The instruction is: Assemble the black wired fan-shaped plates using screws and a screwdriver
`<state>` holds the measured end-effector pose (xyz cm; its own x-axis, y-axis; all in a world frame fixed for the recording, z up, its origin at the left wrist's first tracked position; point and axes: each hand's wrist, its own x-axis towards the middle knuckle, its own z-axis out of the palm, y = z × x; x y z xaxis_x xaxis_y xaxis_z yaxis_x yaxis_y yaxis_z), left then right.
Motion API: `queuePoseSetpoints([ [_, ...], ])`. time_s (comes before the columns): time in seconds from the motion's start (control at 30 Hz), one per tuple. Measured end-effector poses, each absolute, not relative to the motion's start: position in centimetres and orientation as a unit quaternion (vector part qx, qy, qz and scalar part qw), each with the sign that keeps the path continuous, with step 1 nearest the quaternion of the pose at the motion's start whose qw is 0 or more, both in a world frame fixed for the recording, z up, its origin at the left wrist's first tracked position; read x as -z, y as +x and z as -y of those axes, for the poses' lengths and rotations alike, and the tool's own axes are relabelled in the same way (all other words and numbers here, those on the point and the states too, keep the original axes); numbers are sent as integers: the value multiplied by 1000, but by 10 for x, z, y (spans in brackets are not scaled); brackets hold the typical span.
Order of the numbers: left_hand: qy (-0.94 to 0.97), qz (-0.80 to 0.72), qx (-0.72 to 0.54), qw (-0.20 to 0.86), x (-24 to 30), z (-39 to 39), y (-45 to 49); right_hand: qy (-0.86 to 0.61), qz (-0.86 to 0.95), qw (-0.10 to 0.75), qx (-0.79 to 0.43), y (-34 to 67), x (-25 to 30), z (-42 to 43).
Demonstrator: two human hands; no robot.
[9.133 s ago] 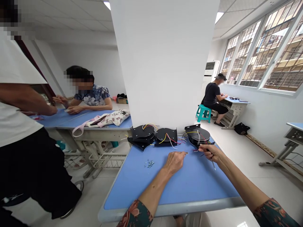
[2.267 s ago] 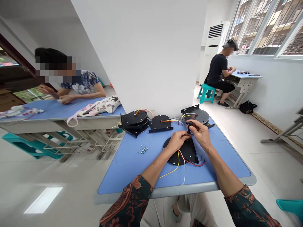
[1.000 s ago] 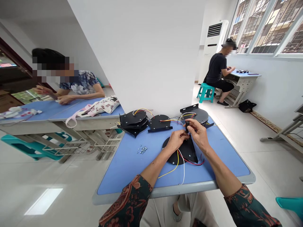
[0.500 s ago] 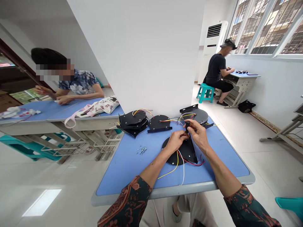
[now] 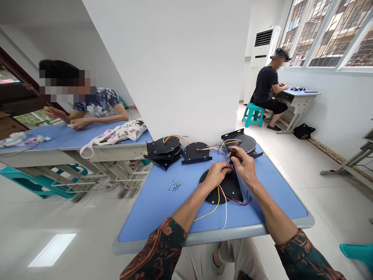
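A black round plate (image 5: 224, 188) with yellow, white and red wires (image 5: 219, 206) lies on the blue desk (image 5: 163, 210) in front of me. My left hand (image 5: 216, 173) is pinched at the plate's upright edge, holding something too small to name. My right hand (image 5: 246, 165) is closed on a black-handled screwdriver (image 5: 232, 154), its tip meeting the left fingers. A small heap of screws (image 5: 175, 185) lies to the left.
Several more black wired plates (image 5: 166, 149) (image 5: 198, 151) (image 5: 243, 142) line the desk's far edge against a white pillar (image 5: 180, 66). A person sits at the left desk beside a printed bag (image 5: 125, 132); another sits by the window on a teal stool (image 5: 253, 113).
Since nine seconds ago a plate has come to the middle of the desk and both hands closed over it. In the last second the hands barely moved.
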<state>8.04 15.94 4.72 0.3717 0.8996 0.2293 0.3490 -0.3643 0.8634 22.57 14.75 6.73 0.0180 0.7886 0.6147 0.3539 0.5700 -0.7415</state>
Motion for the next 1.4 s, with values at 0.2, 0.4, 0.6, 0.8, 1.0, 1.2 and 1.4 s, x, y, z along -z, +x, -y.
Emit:
queuePoseSetpoints([
  [0.2,742,-452,-360,339,-47,-161,81,-423,691,565,-155,223,-70,-145],
  [0.4,739,-444,-368,348,-45,-162,82,-434,689,563,-144,225,-70,-145],
  [0.6,744,-429,-376,347,-46,-161,81,-413,699,557,-173,226,-69,-146],
  [0.8,746,-446,-370,328,-45,-163,81,-417,706,555,-135,225,-69,-145],
  [1.0,794,-428,-330,280,-44,-163,78,-428,687,571,-139,226,-69,-146],
  [1.2,844,-418,-276,191,-43,-162,76,-419,680,581,-157,227,-68,-146],
  [1.4,860,-420,-245,154,-43,-165,79,-402,650,628,-147,228,-71,-144],
])
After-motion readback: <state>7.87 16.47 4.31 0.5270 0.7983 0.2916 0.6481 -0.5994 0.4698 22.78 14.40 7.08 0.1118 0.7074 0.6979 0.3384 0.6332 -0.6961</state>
